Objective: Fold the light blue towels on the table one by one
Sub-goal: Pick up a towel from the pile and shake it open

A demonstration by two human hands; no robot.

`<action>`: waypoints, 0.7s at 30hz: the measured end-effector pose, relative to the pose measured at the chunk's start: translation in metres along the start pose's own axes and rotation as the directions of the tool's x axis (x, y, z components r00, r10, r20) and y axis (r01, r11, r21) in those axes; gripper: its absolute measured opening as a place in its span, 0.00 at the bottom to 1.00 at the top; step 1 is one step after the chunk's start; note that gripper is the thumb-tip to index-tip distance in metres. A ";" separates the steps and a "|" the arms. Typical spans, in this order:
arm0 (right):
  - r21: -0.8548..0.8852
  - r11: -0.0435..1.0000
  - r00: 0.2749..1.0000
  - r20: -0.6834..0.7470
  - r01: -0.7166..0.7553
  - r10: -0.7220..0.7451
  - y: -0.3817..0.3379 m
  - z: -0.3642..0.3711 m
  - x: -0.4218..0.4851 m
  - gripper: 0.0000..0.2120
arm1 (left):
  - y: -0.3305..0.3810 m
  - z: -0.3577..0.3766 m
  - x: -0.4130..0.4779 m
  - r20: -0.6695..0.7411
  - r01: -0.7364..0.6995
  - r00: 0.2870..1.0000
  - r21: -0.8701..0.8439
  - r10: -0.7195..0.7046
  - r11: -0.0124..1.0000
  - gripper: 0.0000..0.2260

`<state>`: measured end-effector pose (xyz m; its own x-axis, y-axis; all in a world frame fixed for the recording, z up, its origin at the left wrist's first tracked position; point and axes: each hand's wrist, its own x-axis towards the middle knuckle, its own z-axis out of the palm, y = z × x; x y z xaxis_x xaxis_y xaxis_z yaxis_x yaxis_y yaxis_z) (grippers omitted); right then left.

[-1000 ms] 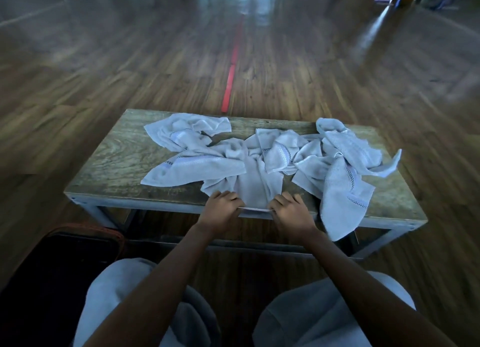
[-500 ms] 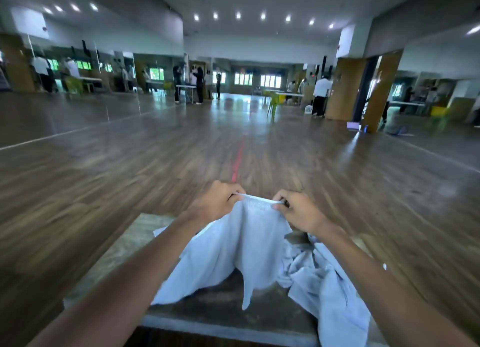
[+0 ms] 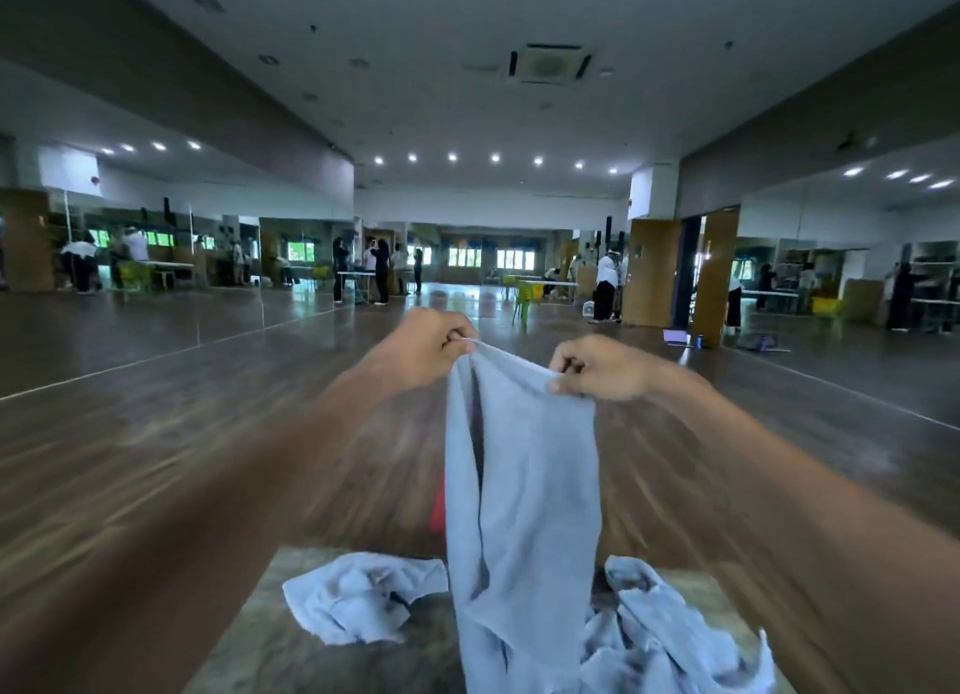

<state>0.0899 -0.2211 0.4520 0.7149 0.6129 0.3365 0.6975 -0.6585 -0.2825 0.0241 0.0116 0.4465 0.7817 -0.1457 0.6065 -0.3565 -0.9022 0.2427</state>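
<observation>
both hands pinch towel (image 3: 524,485) top edge, left (image 3: 431,348), right (image 3: 597,366); towel hangs straight down, long axis vertical, above table (image 3: 249,641).

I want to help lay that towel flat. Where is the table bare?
Bare wood shows on the table at its left side, nearer than the crumpled towel. A narrow strip shows beyond the towel pile on the right. The middle is crowded: the held towel hangs there from the left hand and right hand.
</observation>
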 end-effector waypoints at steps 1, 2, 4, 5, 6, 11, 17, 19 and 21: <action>0.012 1.000 1.000 -0.010 -0.004 0.004 0.001 -0.003 -0.001 0.05 | 0.001 -0.002 -0.001 0.011 0.001 1.000 0.000 -0.001 1.000 0.08; 0.034 0.999 0.999 -0.048 -0.009 0.010 0.003 -0.005 -0.001 0.06 | 0.002 -0.003 -0.001 0.014 0.002 1.000 0.000 -0.002 1.000 0.08; 0.064 0.998 1.000 -0.014 -0.011 0.012 0.003 -0.010 -0.004 0.07 | 0.002 -0.004 -0.004 0.000 0.001 1.000 -0.002 -0.001 1.000 0.07; 0.054 0.998 1.000 0.020 -0.010 0.009 0.004 -0.011 -0.004 0.07 | 0.002 -0.005 -0.005 -0.004 -0.002 1.000 0.001 0.002 1.000 0.06; 0.039 0.999 1.000 0.005 -0.007 0.006 0.004 -0.012 -0.004 0.07 | 0.002 -0.005 -0.006 -0.002 -0.003 1.000 0.004 0.003 1.000 0.06; -0.048 0.998 0.984 0.167 -0.047 0.054 0.007 -0.014 -0.011 0.04 | -0.008 -0.005 -0.011 -0.014 0.017 1.000 0.017 -0.017 1.000 0.07; -0.017 0.994 0.966 0.232 -0.112 0.113 0.015 -0.010 -0.018 0.04 | -0.018 -0.008 -0.018 0.014 0.114 0.993 -0.037 -0.114 0.993 0.06; 0.051 0.995 0.981 0.179 -0.086 0.076 0.012 -0.008 -0.017 0.05 | -0.016 -0.008 -0.020 0.115 0.165 0.981 -0.046 -0.159 0.985 0.06; 0.137 0.990 0.994 0.103 -0.044 0.030 0.002 -0.004 -0.015 0.05 | -0.006 0.001 -0.026 0.269 0.218 0.948 -0.149 -0.173 0.965 0.10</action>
<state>0.0803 -0.2331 0.4502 0.7366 0.6347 0.2335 0.6655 -0.6188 -0.4174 0.0065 0.0200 0.4291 0.9398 -0.0913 0.3294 -0.2497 -0.8416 0.4790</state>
